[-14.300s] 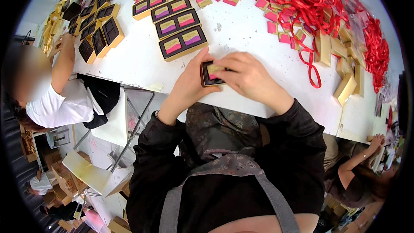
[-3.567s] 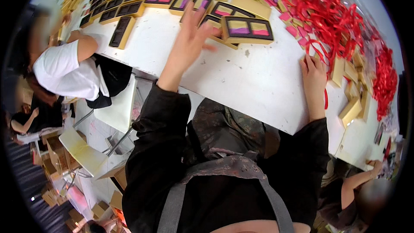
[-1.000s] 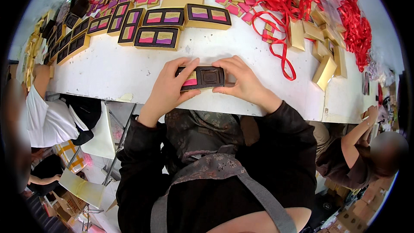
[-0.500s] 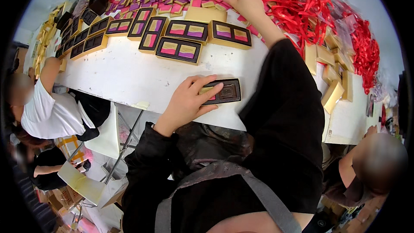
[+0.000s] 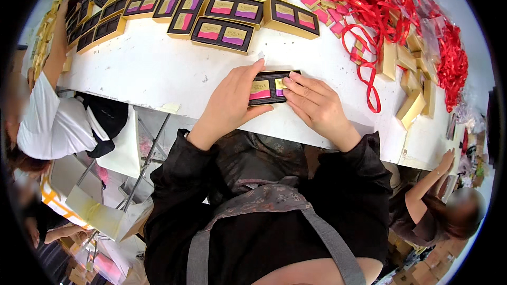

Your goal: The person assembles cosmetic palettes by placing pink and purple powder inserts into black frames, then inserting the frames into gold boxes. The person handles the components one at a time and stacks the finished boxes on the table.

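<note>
Fingers of the left hand [image 5: 229,89] clamp the left end of a dark tray [image 5: 272,88] near the table's [image 5: 158,74] front edge; those of the right hand [image 5: 317,105] lie together on a purple-and-gold piece [image 5: 279,87], whether pinching it I cannot tell. Farther left, several unfilled boxes [image 5: 109,29] remain; mid-table, six filled boxes [image 5: 219,47] look done. Next, the tray seems nearly filled: ribbed, oblong, a pink-and-gold piece [image 5: 260,90] left, purple right.
</note>
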